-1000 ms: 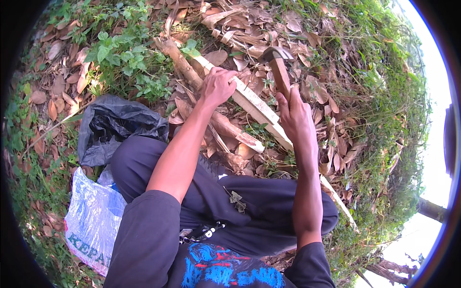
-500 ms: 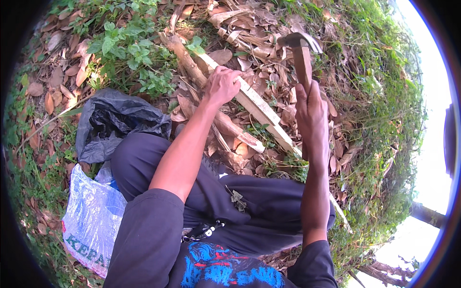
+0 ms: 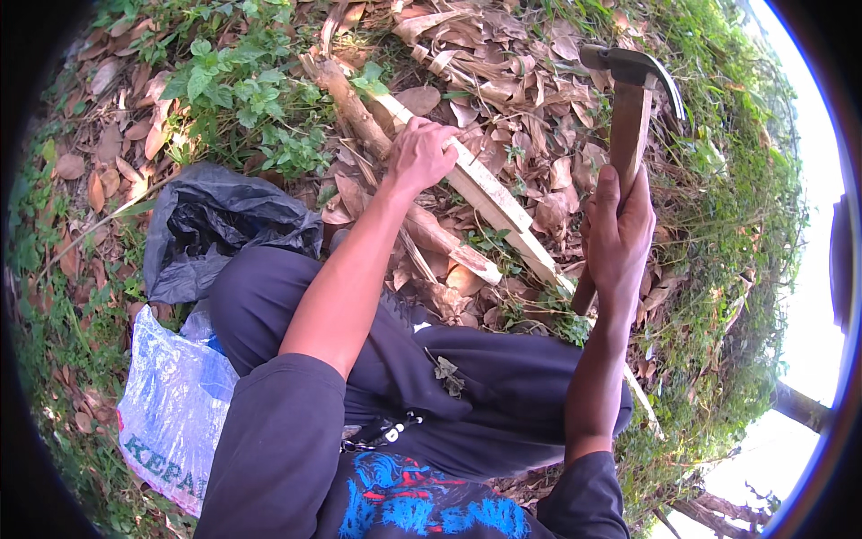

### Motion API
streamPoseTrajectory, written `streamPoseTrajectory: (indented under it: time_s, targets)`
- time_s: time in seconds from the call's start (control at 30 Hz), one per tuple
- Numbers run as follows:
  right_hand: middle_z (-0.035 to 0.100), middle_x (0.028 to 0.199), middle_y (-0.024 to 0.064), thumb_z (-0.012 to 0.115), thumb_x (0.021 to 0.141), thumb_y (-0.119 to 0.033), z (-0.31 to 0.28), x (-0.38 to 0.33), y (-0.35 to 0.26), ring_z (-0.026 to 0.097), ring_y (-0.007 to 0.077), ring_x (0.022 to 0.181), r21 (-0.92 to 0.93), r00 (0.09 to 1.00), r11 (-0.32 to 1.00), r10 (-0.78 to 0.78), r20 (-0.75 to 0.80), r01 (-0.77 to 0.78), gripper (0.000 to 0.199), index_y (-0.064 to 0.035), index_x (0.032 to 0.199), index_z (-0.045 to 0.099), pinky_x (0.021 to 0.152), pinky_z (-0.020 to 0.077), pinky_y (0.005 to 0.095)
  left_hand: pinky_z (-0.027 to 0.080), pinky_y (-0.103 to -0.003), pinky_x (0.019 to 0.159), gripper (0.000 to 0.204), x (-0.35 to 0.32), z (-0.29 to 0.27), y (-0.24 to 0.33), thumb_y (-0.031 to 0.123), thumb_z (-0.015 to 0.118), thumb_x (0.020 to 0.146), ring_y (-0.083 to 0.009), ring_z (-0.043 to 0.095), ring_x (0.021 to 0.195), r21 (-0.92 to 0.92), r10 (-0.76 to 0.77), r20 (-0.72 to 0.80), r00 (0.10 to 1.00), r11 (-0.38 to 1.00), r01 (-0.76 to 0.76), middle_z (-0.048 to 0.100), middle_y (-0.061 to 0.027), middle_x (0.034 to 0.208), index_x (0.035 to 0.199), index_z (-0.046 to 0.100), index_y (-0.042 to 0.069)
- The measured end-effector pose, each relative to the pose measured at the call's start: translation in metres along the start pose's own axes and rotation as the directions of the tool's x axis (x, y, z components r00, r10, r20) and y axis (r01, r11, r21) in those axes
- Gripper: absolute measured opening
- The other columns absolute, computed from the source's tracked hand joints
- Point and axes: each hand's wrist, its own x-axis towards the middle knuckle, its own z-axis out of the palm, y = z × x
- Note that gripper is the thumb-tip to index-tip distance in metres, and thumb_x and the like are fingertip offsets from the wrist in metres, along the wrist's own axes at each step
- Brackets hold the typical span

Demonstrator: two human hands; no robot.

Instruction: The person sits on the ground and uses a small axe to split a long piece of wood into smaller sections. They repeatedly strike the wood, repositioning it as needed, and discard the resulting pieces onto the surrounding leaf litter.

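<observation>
I see my right hand [image 3: 618, 235] clenched around the wooden handle of a hammer [image 3: 628, 117], gripping it about halfway down, with the metal head raised at the top and the claw curving to the right. The hammer stands nearly upright, well above and to the right of the slat [image 3: 489, 193], not touching it.

My left hand [image 3: 420, 154] rests on the slat, fingers curled down over its upper part; I cannot tell whether anything small is pinched under the fingertips. The slat is a pale, flat strip of wood lying diagonally on the ground, running from beside the green weeds [image 3: 238, 99] down and right toward my right wrist.

Just left of the slat and roughly parallel to it lies a rough brown branch [image 3: 355, 108], its lower part passing under my left forearm. Dry brown leaves [image 3: 503, 72] cover the ground all around the slat.

Well left of the slat, a crumpled black bag [image 3: 215, 229] lies on the ground, and below that bag sits a clear plastic bag [image 3: 175, 404] with blue tint, against my dark trouser leg [image 3: 503, 395]. My knees are folded just below the slat's lower end.
</observation>
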Motion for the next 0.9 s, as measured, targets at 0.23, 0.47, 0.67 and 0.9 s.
streamPoseTrajectory:
  time_s: [0.23,0.47,0.67,0.9]
  targets:
    - [0.063,0.079,0.0332,0.047,0.102,-0.029,0.067,-0.015,0.085,0.065,0.0453,0.066,-0.380,0.896,0.910,0.022,0.444,0.166,0.030,0.0014,0.101,0.047,0.059,0.0514,0.0574,0.047,-0.043,0.101,0.036,0.002,0.005,0.005,0.022,0.061,0.081,-0.0315,0.058,0.113,-0.024,0.050,-0.032,0.998,0.998,-0.050,0.071,-0.0134,0.114,0.113,0.073,0.012]
    - [0.063,0.068,0.0148,0.049,0.104,-0.036,0.007,0.000,0.009,0.057,0.0314,0.052,-0.133,0.989,0.991,0.002,0.147,0.018,0.032,-0.0040,0.105,0.052,0.048,0.0431,0.0435,0.046,-0.043,0.102,0.037,0.001,0.002,-0.001,0.024,0.058,0.082,-0.0309,0.058,0.115,-0.008,0.012,0.009,1.000,1.000,-0.012,0.071,-0.0122,0.115,0.115,0.073,0.013]
    - [0.062,0.063,0.0170,0.046,0.104,-0.044,0.020,-0.011,0.003,0.061,0.0315,0.049,-0.183,0.967,0.981,0.112,0.227,-0.071,0.037,-0.0071,0.104,0.050,0.047,0.0439,0.0452,0.046,-0.043,0.102,0.035,-0.001,-0.002,-0.001,0.023,0.061,0.082,-0.0316,0.058,0.114,-0.021,0.000,0.000,1.000,1.000,0.000,0.071,-0.0126,0.115,0.113,0.073,0.013]
    - [0.061,0.067,0.0248,0.052,0.103,-0.038,0.030,-0.024,0.038,0.059,0.0448,0.059,-0.131,0.948,0.984,0.156,0.277,-0.123,0.039,0.0004,0.093,0.050,0.057,0.0420,0.0538,0.047,-0.043,0.100,0.037,0.000,0.003,-0.005,0.023,0.061,0.080,-0.0314,0.058,0.113,-0.048,0.027,-0.023,0.999,0.998,-0.028,0.072,-0.0129,0.112,0.114,0.073,0.014]
